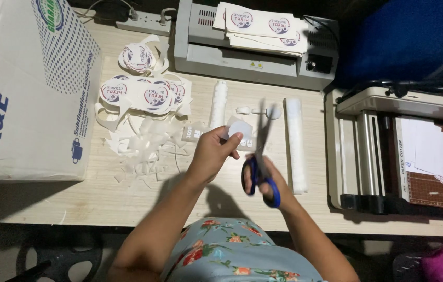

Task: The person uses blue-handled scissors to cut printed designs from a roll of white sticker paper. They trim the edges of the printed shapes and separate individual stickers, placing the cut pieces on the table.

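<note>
My left hand [212,152] pinches a small clear laminated piece [240,129] above the light wooden table [96,201]. My right hand [273,184] grips blue-handled scissors [259,172], whose blades point up and away toward the piece and look blurred. A pile of cut round printed stickers [143,94] and white offcut scraps [143,149] lies to the left of my left hand.
A grey laminator [242,55] with stacked printed sheets [263,28] stands at the back. A paper cutter [415,151] sits at the right, a large white cardboard box [22,89] at the left. A white strip [295,143] and roll [219,102] lie mid-table. A power strip [143,22] lies behind.
</note>
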